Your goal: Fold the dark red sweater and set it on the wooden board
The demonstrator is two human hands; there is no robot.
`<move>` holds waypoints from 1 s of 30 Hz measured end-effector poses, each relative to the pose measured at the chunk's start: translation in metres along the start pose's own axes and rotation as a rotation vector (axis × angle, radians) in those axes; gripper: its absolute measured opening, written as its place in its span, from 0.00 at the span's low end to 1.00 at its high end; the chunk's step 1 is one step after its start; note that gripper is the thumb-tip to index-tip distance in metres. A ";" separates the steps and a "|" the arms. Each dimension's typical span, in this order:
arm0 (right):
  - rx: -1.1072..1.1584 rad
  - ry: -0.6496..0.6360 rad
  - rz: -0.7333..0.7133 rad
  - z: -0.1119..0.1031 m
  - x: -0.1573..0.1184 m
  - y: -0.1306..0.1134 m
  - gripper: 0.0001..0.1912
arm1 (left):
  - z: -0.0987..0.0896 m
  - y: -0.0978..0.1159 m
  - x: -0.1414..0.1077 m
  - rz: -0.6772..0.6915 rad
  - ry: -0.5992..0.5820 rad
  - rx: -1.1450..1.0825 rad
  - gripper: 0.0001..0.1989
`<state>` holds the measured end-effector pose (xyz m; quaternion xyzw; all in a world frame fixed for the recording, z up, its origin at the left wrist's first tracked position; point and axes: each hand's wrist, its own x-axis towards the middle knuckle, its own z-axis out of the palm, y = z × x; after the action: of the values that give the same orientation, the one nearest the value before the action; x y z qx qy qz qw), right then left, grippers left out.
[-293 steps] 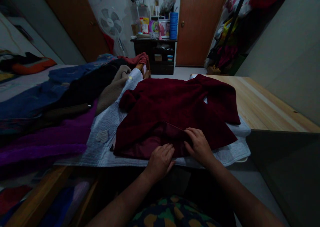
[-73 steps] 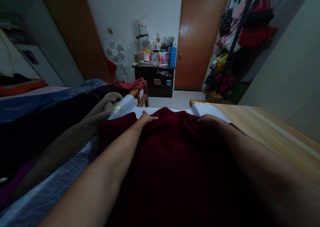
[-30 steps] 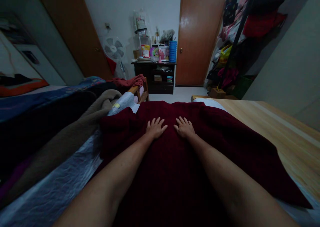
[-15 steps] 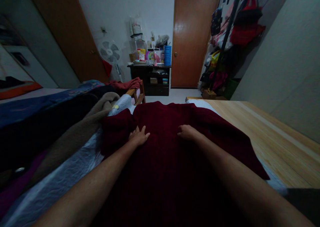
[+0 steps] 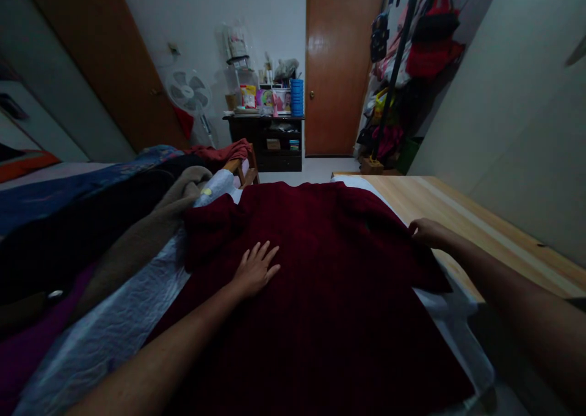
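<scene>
Shifted outward since the earlier frame at the right grip point(image 5: 425, 231), now pinching the sleeve point(image 5: 394, 236) edge, and spread flat at the left grip point(image 5: 253, 274) on the maroon coat point(image 5: 311, 257) over pale quilted cloth point(image 5: 158, 288); judged soft, limp, fairly heavy, best held by sleeve and shoulder point(image 5: 348, 199).

I'm in a dimly lit room with a pale wall point(image 5: 270, 13) ahead of me. Against it sits a dark low cabinet point(image 5: 279, 147) with open shelves, a standing fan point(image 5: 190, 92) to its left and a closed brown wooden door point(image 5: 339, 68) to its right. Pale floor point(image 5: 293, 176) shows between. Near me, on the right, I see a light wood-grain tabletop point(image 5: 439, 202); another brown door point(image 5: 105, 55) stands at left.
</scene>
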<state>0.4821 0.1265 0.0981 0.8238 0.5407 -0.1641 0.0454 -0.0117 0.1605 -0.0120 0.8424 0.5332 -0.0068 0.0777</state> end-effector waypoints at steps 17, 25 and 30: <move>0.028 0.805 0.105 -0.073 -0.020 0.004 0.15 | 0.016 0.000 -0.007 0.046 0.259 0.138 0.27; 0.010 0.685 0.002 -0.020 -0.007 -0.035 0.20 | 0.015 0.002 -0.007 0.025 0.237 0.127 0.27; 0.323 0.278 -0.059 0.025 0.006 -0.101 0.20 | 0.015 0.001 -0.007 0.028 0.252 0.122 0.27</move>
<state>0.3873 0.1672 0.0827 0.8188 0.5324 -0.1348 -0.1672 -0.0125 0.1514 -0.0262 0.8471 0.5256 0.0675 -0.0412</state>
